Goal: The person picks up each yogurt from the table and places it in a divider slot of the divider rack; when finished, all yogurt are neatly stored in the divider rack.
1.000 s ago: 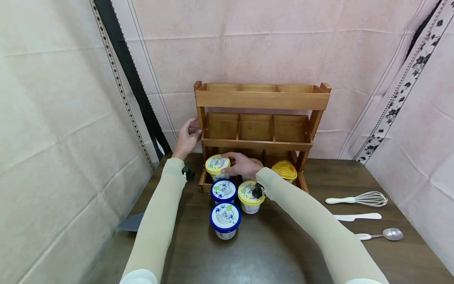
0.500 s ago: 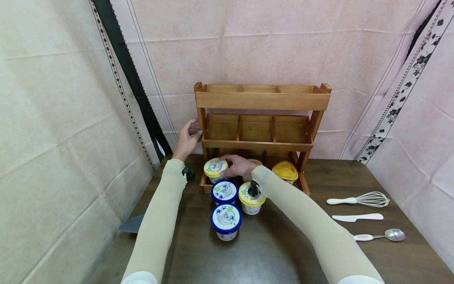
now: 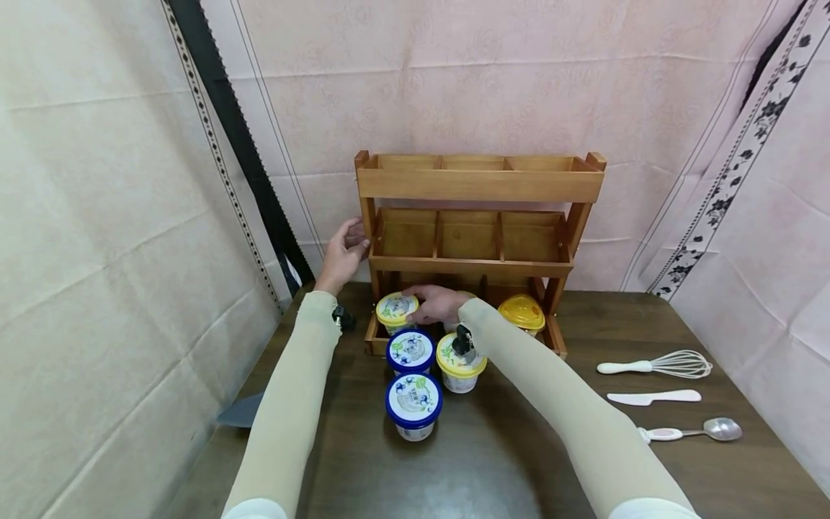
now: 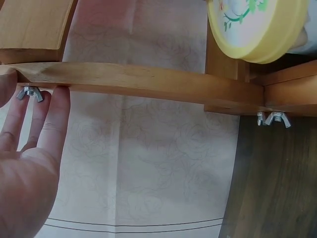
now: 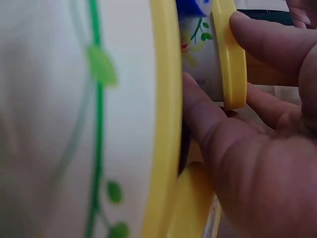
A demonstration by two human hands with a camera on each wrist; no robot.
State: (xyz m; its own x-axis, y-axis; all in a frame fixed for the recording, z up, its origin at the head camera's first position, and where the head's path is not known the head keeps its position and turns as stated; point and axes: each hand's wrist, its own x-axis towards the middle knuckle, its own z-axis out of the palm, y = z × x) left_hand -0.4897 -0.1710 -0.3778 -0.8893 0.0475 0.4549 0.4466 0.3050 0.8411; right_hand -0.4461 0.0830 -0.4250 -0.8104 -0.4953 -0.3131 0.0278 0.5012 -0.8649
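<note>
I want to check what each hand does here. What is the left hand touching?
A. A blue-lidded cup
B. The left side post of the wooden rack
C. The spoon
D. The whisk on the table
B: the left hand rests with straight fingers against the left side post of the wooden rack, while the right hand grips the yellow-lidded cup at the bottom tier.

Rack (image 3: 480, 184): varnished wood, smooth, semi-gloss; metal wing nuts (image 4: 29, 92) at side. Tubs: glossy yellow plastic lid (image 3: 396, 308), printed paper wall. Surface (image 3: 493, 461): dark wood grain, slight sheen. Whisk (image 3: 674, 364) at 3 o'clock: metal wire, white plastic handle.
</note>
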